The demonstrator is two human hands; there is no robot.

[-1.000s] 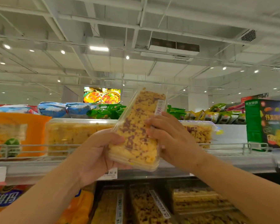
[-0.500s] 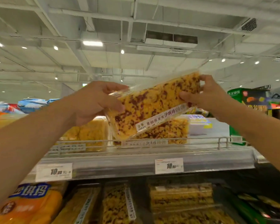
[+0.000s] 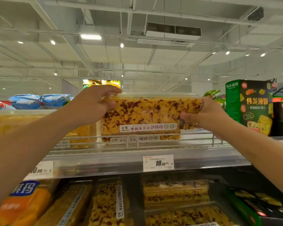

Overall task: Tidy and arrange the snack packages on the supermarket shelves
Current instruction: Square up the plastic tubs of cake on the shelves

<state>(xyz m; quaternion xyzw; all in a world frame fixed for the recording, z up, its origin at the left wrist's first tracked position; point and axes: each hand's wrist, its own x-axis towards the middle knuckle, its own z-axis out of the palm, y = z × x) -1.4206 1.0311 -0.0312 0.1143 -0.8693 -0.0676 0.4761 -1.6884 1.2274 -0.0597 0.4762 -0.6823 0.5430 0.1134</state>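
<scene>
At the top shelf: both hands grasp one clear snack box (image 3: 147, 111), held level.
Left hand (image 3: 95, 105): fingers curled over the box's left end.
Right hand (image 3: 203, 113): fingers wrapped round its right end.
Box position: sits on a matching box (image 3: 137, 138) behind the wire rail (image 3: 170, 141).
Neighbours: green carton (image 3: 248, 105) at right, price tag (image 3: 158, 163) below.

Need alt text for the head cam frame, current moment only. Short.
Two bare hands, left hand and right hand, grip the ends of a clear box of cranberry sachima, label facing out, atop a matching box on the top shelf. A green cracker box stands to the right; a price tag reads 10.90.
</scene>
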